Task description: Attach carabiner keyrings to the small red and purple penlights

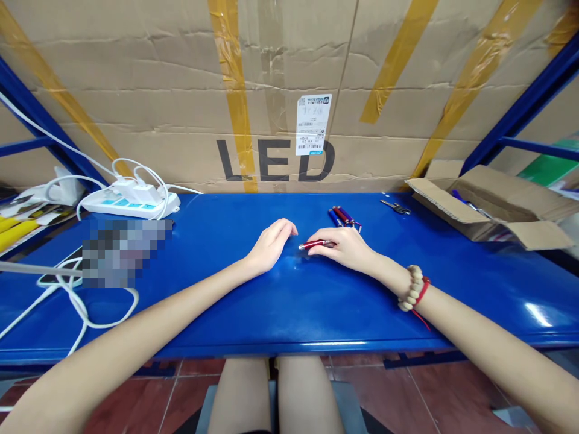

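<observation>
My right hand (346,248) pinches a small red penlight (315,244), a slim metal tube with a silver tip pointing left. The penlight is just above the blue table (280,319); part of its back end is hidden by my fingers. Just behind that hand lie several similar tubes (341,216), blue, red and purple, with small metal clips. Across a short gap to the left, my left hand (270,246) rests on its side on the table. Its fingers are stretched out and slightly curved, with nothing visible in them.
Keys (395,207) lie at the back right, beside an open cardboard box (479,205) with pen-like items inside. At the left are a white power strip (131,202), white cables (84,307) and a pixelated patch over a phone-like device. A large cardboard carton (172,120) stands behind the table.
</observation>
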`<state>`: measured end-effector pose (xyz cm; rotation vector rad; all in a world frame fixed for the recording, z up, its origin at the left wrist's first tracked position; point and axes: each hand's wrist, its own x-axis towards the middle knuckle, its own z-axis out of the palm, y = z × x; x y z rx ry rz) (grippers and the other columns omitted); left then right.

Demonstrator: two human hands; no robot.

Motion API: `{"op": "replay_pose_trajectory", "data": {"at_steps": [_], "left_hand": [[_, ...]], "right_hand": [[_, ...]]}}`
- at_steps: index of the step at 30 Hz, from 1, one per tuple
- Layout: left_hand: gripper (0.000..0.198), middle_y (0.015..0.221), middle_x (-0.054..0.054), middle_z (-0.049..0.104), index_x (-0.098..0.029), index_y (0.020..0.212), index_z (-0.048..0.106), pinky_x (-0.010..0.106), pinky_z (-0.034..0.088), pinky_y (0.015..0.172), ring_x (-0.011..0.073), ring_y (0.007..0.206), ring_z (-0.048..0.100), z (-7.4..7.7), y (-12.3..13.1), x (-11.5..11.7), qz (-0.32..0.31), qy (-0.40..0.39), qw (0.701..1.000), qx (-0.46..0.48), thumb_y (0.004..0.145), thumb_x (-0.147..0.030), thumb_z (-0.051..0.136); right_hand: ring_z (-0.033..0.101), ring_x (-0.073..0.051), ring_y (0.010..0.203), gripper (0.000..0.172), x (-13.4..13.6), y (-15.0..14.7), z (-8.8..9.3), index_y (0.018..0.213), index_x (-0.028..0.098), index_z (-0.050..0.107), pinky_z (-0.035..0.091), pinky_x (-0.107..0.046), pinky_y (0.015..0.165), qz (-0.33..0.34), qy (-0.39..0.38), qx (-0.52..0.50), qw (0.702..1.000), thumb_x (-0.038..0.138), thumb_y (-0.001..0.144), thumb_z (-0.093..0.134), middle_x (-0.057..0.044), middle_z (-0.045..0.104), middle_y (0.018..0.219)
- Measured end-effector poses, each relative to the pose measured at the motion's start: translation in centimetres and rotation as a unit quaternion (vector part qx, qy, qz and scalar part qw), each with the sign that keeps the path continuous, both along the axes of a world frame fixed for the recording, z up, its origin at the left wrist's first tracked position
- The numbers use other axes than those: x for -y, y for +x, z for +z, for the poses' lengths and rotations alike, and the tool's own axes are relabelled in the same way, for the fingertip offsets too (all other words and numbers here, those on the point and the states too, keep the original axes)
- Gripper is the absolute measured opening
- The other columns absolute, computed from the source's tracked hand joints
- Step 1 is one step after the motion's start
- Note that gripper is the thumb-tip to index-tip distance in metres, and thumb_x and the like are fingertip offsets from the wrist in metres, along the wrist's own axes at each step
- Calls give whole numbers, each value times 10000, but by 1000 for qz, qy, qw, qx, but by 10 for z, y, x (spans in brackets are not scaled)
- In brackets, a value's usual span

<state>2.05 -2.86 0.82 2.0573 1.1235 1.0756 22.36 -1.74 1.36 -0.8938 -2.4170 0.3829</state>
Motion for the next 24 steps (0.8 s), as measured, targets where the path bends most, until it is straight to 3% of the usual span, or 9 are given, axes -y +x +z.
{"op": "replay_pose_trajectory", "data": {"at_steps": [24], "left_hand": [[347,864,24,555,-179,812,537,278,384,855,150,878,522,1,0,0,-2,18,996,-83,945,-290,237]], "right_hand": [[644,-151,775,290,-4,2,-3,926,228,677,454,-230,675,2,20,-3,1000,464,815,552,-6,707,898]]}}
